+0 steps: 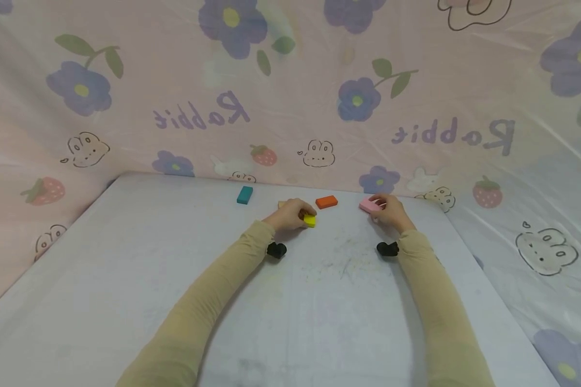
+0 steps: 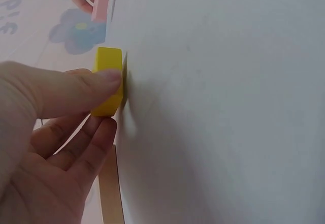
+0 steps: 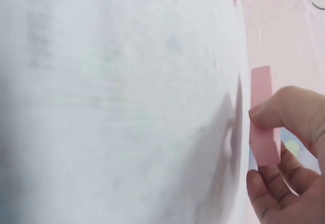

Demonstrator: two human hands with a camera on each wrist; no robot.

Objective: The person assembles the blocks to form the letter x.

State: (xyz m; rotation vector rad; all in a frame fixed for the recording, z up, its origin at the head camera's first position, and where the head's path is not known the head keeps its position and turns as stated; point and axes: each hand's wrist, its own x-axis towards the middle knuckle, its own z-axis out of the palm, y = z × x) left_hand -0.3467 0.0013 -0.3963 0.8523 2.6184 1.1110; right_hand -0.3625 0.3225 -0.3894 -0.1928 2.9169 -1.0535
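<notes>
Between thumb and fingers my left hand [image 1: 290, 215] pinches a yellow block [image 1: 310, 220], close over the white tabletop. The left wrist view shows the thumb lying across that yellow block [image 2: 107, 82]. My right hand [image 1: 390, 212] pinches a pink block [image 1: 369, 205] near the table's back edge; in the right wrist view the pink block [image 3: 264, 132] has its shadow beside it on the surface. A light wooden block [image 2: 110, 183] lies just beyond the left hand, which mostly hides it in the head view. An orange block [image 1: 326, 202] lies between the two hands.
A teal block [image 1: 245, 195] lies left of the left hand, towards the back. Behind the white table [image 1: 319, 322] hangs a pale curtain [image 1: 290, 107] printed with flowers and rabbits. Black camera mounts [image 1: 387, 249] sit at both wrists.
</notes>
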